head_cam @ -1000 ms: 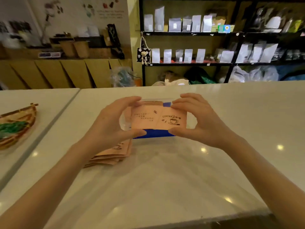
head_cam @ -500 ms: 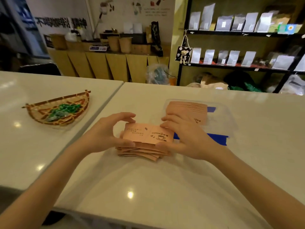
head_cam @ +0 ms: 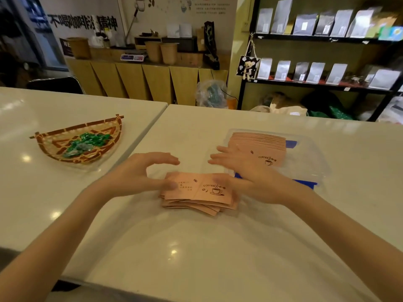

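A loose pile of pink coffee sachets (head_cam: 196,194) lies on the white counter in front of me. My left hand (head_cam: 141,173) hovers at the pile's left end, fingers spread, thumb touching the top sachet. My right hand (head_cam: 244,173) is at the pile's right end, fingers straight and lifted, thumb near the top sachet. Neither hand grips anything. Behind my right hand a clear plastic box (head_cam: 309,162) with blue strips holds a neat row of the same pink sachets (head_cam: 261,144).
A woven bamboo tray (head_cam: 54,141) with green wrapped candies sits on the adjoining counter at the left. A seam (head_cam: 150,127) separates the two counters. Shelves of grey pouches (head_cam: 316,73) stand beyond the counter's far edge.
Both hands carried one sachet from in front of the box down onto the pile, then let go and opened. The view shifted left and down.
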A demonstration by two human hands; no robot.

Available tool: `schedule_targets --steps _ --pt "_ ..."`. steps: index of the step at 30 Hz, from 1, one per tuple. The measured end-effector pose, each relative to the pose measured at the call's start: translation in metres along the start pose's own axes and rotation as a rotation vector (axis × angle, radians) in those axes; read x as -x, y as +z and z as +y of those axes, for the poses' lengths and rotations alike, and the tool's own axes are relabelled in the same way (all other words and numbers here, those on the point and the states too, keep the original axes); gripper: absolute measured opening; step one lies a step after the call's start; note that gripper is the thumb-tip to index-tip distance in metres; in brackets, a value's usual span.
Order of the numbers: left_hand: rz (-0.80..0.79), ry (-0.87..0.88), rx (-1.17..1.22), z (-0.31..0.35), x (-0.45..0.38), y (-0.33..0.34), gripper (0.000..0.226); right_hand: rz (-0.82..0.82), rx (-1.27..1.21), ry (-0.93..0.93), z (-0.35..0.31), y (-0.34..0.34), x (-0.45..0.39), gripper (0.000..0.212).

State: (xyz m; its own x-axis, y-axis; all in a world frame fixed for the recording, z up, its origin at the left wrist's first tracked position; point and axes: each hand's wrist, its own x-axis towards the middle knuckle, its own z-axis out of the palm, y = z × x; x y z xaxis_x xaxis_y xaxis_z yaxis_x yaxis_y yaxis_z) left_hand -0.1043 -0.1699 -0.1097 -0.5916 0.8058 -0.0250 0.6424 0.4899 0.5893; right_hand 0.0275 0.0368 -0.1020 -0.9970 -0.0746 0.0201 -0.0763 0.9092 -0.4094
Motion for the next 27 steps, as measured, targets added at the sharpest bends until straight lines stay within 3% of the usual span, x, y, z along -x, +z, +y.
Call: schedule_targets --steps 3,7,13,19,27 --pt "-0.153 -0.049 -0.066 -0.002 -0.02 -0.01 0.065 -0.088 -0.073 0.035 -0.008 -0.012 -0.017 0.058" --pt "-0.464 -0.14 -0.19 -0.008 -0.046 -0.015 0.069 -0.33 0.068 0.079 -0.02 -0.014 -0.046 0.066" --pt "-0.6 -0.179 -0.211 -0.009 -0.064 -0.018 0.07 -0.602 0.193 0.192 -0.029 -0.011 -0.068 0.069" --pt "-0.634 -0.182 -0.198 -0.007 -0.068 -0.014 0.062 -0.55 0.103 0.208 -0.025 -0.002 -0.065 0.051" --pt "-0.568 -0.168 -0.164 -0.003 -0.056 -0.011 0.067 -0.513 0.061 0.219 -0.027 -0.001 -0.061 0.05"
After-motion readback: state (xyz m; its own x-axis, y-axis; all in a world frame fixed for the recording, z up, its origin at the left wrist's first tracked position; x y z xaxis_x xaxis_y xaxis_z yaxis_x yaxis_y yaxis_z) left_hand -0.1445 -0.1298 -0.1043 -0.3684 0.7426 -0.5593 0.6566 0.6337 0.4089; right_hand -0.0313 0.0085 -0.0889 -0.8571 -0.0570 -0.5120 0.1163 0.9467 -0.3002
